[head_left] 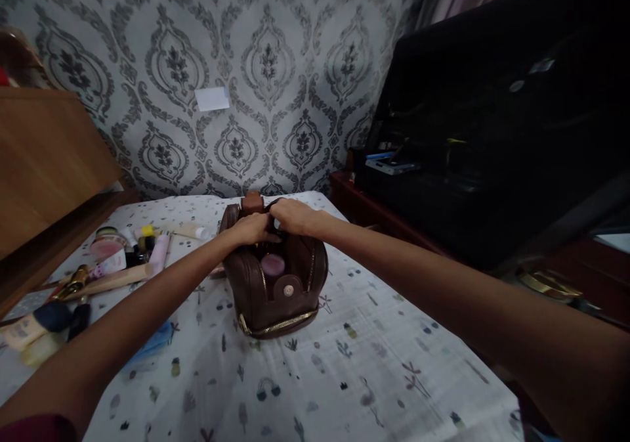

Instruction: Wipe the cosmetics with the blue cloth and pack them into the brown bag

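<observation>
A brown leather cosmetic bag (pixel 275 309) with gold zips stands open on the printed white cloth. A snap-button flap (pixel 288 289) is at its front, and a round pinkish item (pixel 272 266) lies inside. My left hand (pixel 252 229) reaches over the bag's left side into the opening, its fingers bent and partly hidden. My right hand (pixel 294 216) is at the far rim with its fingertips pinched together. The two hands nearly touch. What either hand grips is too dark and too small to make out.
Makeup items lie at the left, including a pink tube (pixel 159 253), a wooden-handled brush (pixel 111 280) and a cream tube (pixel 189 230). A wooden cabinet (pixel 49 159) borders the left. A large black panel (pixel 472 146) stands at the right, above a dark red surface (pixel 361 199).
</observation>
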### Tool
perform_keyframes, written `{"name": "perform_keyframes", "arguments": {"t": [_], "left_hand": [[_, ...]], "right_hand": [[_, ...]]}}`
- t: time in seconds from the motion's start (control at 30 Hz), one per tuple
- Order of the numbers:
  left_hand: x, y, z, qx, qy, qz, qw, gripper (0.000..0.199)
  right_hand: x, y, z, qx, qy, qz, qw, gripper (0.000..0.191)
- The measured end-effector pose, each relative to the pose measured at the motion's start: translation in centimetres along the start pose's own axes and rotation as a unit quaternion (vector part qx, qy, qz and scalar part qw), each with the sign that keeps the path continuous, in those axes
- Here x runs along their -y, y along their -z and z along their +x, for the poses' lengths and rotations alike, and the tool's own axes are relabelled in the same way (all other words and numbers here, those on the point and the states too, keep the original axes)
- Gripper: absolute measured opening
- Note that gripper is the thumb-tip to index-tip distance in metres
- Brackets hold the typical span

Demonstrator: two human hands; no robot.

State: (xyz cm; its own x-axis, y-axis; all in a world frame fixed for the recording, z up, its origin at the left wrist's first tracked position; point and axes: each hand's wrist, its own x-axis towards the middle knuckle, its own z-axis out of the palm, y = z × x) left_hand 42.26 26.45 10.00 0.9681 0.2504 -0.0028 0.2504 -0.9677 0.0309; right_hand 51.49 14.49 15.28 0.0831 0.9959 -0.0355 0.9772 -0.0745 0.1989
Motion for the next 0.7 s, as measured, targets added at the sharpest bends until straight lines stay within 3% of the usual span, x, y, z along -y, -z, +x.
{"name": "perform_keyframes", "arguments": {"t": [0.47,0.7], "left_hand": [[0.3,-0.3,0.7,0.001,0.017,-0.006,1.0,0.047],[-0.3,0.8,-0.8,0.097,0.045,0.037,0.994,0.062]], "right_hand": [[0.3,0.2,0.2,0.002,-0.009,0.011,1.0,0.029],[0.6,0.2,0.0,-0.006,-0.014,0.001,1.0,0.033]]}}
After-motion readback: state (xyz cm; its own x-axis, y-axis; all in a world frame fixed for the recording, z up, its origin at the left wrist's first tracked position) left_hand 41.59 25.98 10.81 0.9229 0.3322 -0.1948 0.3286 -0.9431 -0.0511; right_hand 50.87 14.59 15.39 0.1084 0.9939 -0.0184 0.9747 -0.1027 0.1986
